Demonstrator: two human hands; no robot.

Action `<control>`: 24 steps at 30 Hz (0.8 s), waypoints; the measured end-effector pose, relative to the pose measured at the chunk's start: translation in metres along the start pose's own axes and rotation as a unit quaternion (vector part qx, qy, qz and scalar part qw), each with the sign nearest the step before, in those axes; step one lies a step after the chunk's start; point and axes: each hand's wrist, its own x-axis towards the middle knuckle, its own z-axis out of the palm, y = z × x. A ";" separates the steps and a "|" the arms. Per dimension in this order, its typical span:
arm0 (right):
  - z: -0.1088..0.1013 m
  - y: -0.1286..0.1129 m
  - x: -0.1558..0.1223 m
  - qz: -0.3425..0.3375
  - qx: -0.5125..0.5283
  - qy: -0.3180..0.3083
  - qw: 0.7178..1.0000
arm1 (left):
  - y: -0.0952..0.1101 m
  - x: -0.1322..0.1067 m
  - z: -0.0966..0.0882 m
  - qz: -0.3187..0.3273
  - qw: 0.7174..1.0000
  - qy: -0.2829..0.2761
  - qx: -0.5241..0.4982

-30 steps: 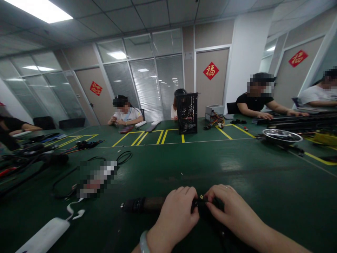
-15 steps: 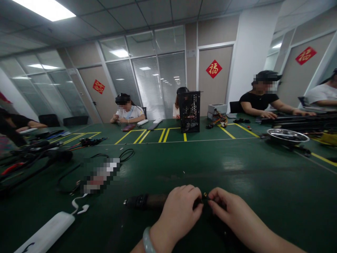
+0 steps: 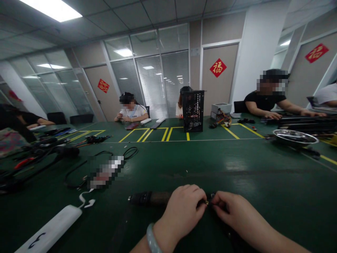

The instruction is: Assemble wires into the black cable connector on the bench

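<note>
My left hand [image 3: 185, 209], with a pale bangle on its wrist, is closed in a pinch. A tiny brass-coloured piece [image 3: 207, 202] shows at its fingertips. Close beside it, my right hand [image 3: 231, 207] also pinches, its fingertips almost meeting the left ones; what it grips is dark and too small to make out. Behind my left hand lies a dark cylindrical tool [image 3: 155, 198], like an electric screwdriver, its metal tip pointing left. My left hand hides the tool's right part.
A white power bank [image 3: 52, 228] with a cable lies at left, near a blurred-out phone [image 3: 106, 172]. Dark cables and tools [image 3: 52, 151] pile up further left. A black computer case [image 3: 193, 112] stands across the green table [image 3: 158, 161]; a metal bowl [image 3: 295, 137] sits right. Co-workers sit around.
My view has shifted slightly, so the scene sits further right. The brass-coloured piece has gone from above the gap between my hands to lower, at my left fingertips.
</note>
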 end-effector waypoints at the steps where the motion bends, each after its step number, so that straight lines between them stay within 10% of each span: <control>1: 0.000 0.000 0.000 0.001 -0.005 0.001 1.000 | 0.000 0.000 0.000 0.001 1.000 -0.001 -0.001; 24: 0.001 -0.003 0.002 -0.005 0.068 -0.007 0.998 | 0.002 0.001 0.001 -0.008 1.000 -0.013 0.005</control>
